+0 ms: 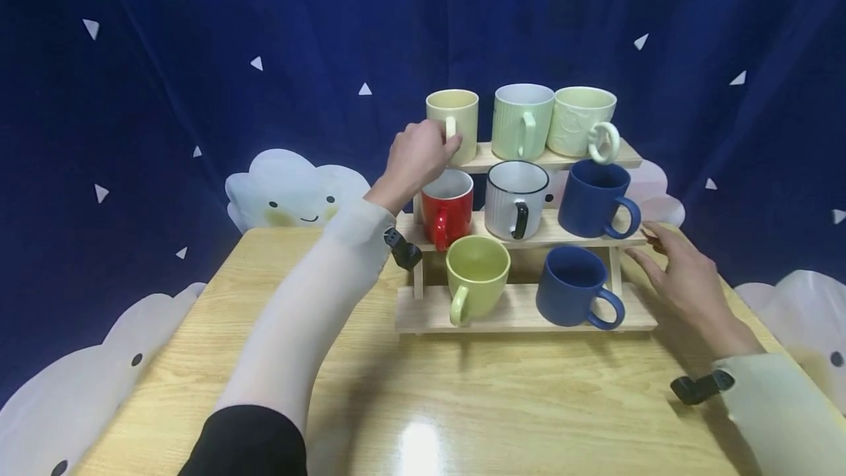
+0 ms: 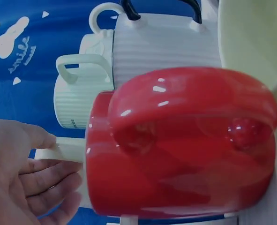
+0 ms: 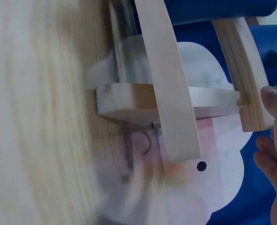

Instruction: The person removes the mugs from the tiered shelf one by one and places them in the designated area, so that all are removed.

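Note:
My left hand [image 1: 423, 156] reaches to the top tier of a wooden rack [image 1: 353, 329] and pinches the handle of a pale yellow mug [image 1: 468, 127]. In the left wrist view, the thumb lies on that cream handle [image 2: 68, 151], with the fingers curled below; the mug's body is mostly hidden behind a red mug [image 2: 175, 178]. That red mug [image 1: 449, 204] stands on the middle tier, just under my left hand. My right hand [image 1: 687, 281] holds the right end of the middle shelf board [image 3: 241, 75], thumb against its end.
Two pale green mugs [image 1: 522, 123] share the top tier. A white mug with a black handle [image 1: 509, 208] and a navy mug [image 1: 591, 204] stand on the middle one. Below are a yellow-green mug [image 1: 482, 278] and another navy mug [image 1: 568, 292]. A dark blue curtain [image 1: 297, 35] hangs behind.

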A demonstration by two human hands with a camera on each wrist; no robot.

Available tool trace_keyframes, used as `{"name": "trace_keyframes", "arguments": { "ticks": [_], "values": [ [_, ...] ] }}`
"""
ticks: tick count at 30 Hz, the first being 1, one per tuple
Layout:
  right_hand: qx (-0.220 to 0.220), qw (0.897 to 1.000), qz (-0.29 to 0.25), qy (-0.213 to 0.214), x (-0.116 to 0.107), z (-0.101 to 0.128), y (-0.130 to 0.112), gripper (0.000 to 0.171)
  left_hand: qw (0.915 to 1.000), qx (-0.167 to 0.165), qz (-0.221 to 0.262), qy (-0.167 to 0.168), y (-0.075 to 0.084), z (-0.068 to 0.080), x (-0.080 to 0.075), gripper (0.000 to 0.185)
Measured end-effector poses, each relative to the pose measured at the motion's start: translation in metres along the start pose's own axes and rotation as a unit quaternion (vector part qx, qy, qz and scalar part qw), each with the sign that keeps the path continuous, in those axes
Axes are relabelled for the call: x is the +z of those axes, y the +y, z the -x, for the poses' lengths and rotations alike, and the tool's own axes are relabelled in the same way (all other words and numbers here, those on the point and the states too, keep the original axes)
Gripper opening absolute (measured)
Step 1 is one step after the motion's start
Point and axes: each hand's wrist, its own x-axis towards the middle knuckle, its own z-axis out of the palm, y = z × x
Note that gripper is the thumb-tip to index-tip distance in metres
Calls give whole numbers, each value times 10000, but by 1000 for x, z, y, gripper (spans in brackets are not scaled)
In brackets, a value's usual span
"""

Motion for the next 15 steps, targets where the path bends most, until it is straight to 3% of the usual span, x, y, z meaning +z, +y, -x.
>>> {"name": "trace_keyframes", "arguments": {
  "ticks": [3,7,10,15],
  "values": [
    [60,10000,-1,-5,-5,9,-3,55,9994,-158,316,-71,-4,-2,-2,35],
    [-177,9998,16,62,-9,27,-3,55,9916,-482,1168,-280,-12,-5,-4,23],
    [-395,9989,-64,-241,-11,39,-1,52,9778,-648,1953,-392,-20,-7,-7,20],
    [-866,9891,-89,-1188,-9,52,4,48,9468,-781,3075,-543,-31,-8,-9,26]
  ]
}}
